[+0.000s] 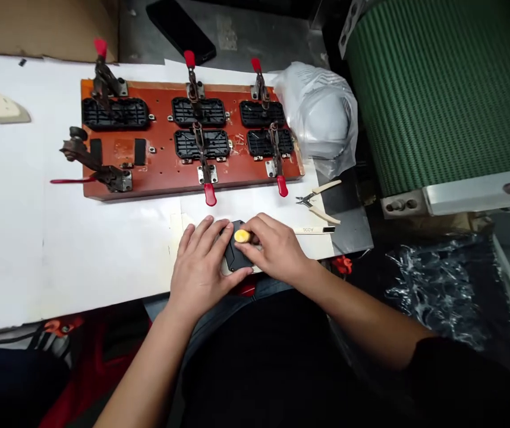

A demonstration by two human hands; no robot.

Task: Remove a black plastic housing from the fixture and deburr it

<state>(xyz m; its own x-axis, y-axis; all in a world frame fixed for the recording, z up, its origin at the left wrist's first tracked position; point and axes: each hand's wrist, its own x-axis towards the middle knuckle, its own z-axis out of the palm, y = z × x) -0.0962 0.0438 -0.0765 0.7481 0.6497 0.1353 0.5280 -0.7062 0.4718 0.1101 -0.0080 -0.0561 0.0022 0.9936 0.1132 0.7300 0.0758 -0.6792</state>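
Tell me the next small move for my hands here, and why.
Probably work the yellow-tipped tool across the black part while the left hand pins it: the right hand has the tool on the part, and the part lies flat near the table edge.

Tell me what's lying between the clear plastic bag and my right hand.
Cream-handled cutters lie between the plastic bag and the right hand, with a cream stick-like tool nearer the hand, as the head view shows.
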